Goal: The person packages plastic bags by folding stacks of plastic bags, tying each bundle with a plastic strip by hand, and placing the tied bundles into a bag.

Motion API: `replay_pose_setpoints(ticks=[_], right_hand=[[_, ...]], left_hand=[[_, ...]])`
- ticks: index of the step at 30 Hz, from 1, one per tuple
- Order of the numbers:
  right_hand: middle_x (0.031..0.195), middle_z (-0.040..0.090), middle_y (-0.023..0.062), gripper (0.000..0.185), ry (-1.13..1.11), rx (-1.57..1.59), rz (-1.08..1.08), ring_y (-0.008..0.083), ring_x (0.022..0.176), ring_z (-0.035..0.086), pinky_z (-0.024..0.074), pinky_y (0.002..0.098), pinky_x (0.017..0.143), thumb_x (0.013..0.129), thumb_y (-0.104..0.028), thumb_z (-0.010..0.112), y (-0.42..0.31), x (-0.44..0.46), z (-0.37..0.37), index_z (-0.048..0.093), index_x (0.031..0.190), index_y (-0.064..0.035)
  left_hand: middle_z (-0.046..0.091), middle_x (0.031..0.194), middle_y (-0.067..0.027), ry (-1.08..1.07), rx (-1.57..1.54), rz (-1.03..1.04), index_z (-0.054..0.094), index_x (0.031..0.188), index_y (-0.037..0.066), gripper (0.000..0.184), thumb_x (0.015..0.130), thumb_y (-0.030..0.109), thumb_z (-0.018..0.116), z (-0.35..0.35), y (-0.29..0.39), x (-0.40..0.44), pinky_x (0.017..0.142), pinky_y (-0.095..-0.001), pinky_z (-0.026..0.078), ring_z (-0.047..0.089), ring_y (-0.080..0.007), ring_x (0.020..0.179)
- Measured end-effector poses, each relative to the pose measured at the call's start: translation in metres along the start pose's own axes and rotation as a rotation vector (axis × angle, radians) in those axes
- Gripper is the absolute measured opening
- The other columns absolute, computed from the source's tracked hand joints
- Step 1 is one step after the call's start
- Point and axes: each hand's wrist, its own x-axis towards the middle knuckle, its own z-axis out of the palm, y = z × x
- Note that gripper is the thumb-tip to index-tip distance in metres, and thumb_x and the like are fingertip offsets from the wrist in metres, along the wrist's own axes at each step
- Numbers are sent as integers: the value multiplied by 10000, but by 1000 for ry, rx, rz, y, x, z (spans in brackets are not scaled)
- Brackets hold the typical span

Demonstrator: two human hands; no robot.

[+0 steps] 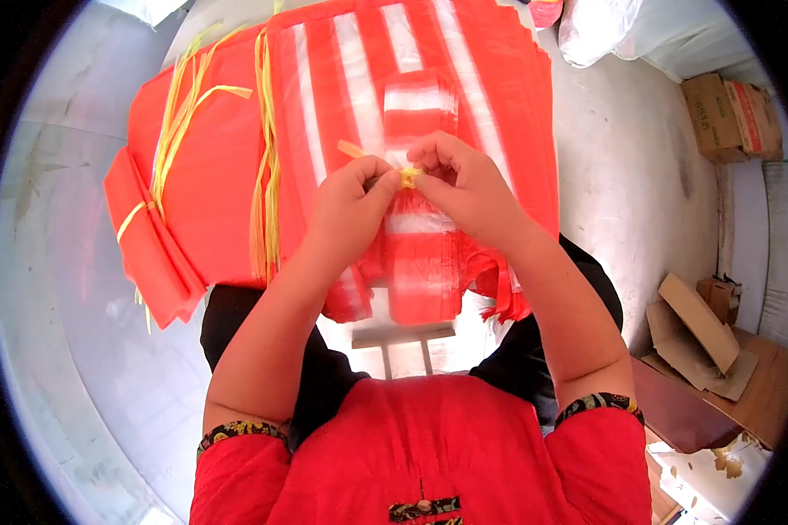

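Observation:
My left hand (pixel 352 206) and my right hand (pixel 470 188) meet over a folded bundle of red and white striped plastic bags (pixel 424 280). Between their fingertips is a yellow plastic strip (pixel 409 178), pinched from both sides at the bundle's middle. A loose end of the strip (pixel 351 149) sticks out beyond my left hand. Under the bundle spreads a wide stack of red plastic sheets with white stripes (pixel 521 114). More yellow strips (pixel 267 175) lie in a hank left of my left hand. How the strip passes beneath the bundle is hidden.
At the far left, a folded red bundle (pixel 153 249) has a yellow strip around it, with more yellow strips (pixel 177 127) above. Cardboard boxes (pixel 732 117) stand at the right wall. An opened carton (pixel 700 337) rests on a brown surface at lower right.

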Motion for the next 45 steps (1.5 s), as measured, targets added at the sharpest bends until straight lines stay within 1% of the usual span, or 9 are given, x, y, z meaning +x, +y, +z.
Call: replay_pose_setpoints(ticks=[6, 9, 18, 21, 24, 30, 33, 36, 45], right_hand=[[918, 626, 10, 158, -111, -223, -118, 109, 842, 600, 493, 264, 731, 923, 7, 702, 6, 1, -10, 727, 1076, -24], [969, 678, 116, 122, -61, -346, -280, 267, 910, 672, 542, 381, 821, 894, -100, 701, 5, 0, -10, 730, 995, -38], [1388, 537, 106, 235, -248, -388, -344, 235, 1208, 565, 511, 343, 994, 906, -49, 761, 12, -16, -42, 741, 1140, -48], [1463, 488, 130, 518, -22, -396, -268, 235, 1217, 588, 517, 361, 1019, 946, -74, 736, 15, -22, -39, 585, 1441, -76], [1542, 439, 147, 679, -94, -261, 101, 232, 1195, 624, 534, 381, 1008, 1010, -124, 677, 5, -26, -39, 361, 1611, -93], [1590, 437, 145, 585, -35, 366, 62, 228, 1170, 654, 551, 366, 986, 1074, -179, 580, -18, -35, -22, 366, 1612, -102], [1523, 497, 136, 548, -142, 447, -22, 233, 1194, 642, 552, 358, 988, 1048, -149, 615, -25, -33, -34, 434, 1562, -87], [1454, 537, 109, 516, 36, -179, -32, 227, 1220, 628, 554, 345, 985, 1018, -118, 656, -1, -23, -31, 492, 1505, -72], [1124, 663, 108, 252, 63, -484, -226, 245, 1044, 622, 526, 373, 898, 907, -47, 729, -1, -24, -33, 727, 1159, -44]], left_hand=[[619, 759, -7, -50, -81, -78, 692, 986, -27, 213, 1035, 178, 659, -3, -10, 10, 648, -277, 462, 521, -63, 720], [666, 773, -56, -16, 14, -17, 690, 969, -20, 166, 1007, 139, 659, -5, -12, 11, 652, -335, 486, 605, -144, 702], [665, 919, -160, 269, 934, 347, 687, 1015, 7, 89, 952, 64, 661, -3, 8, 10, 781, -455, 550, 696, -331, 889], [656, 963, -148, 394, 585, 375, 675, 1097, 11, 157, 962, 90, 679, -3, 7, 11, 769, -414, 551, 686, -290, 867], [650, 1038, -165, 35, 452, 138, 668, 1100, 7, 179, 958, 115, 689, -13, 11, 0, 809, -398, 555, 674, -318, 966], [692, 1188, -133, -86, -37, -153, 646, 1265, 3, 313, 1047, 228, 639, -12, 10, -7, 883, -392, 558, 689, -248, 1054], [659, 1316, -127, -136, -985, -516, 559, 1409, 2, 438, 1074, 278, 615, -12, 29, -19, 949, -394, 570, 685, -240, 1131], [629, 1375, -135, -165, -759, -449, 476, 1487, 5, 528, 1039, 204, 672, -6, 15, -15, 957, -394, 601, 677, -221, 1184], [671, 1298, -88, -486, -418, -372, 489, 1526, 39, 574, 1004, 140, 705, -10, 21, -19, 982, -346, 554, 655, -167, 1168]])
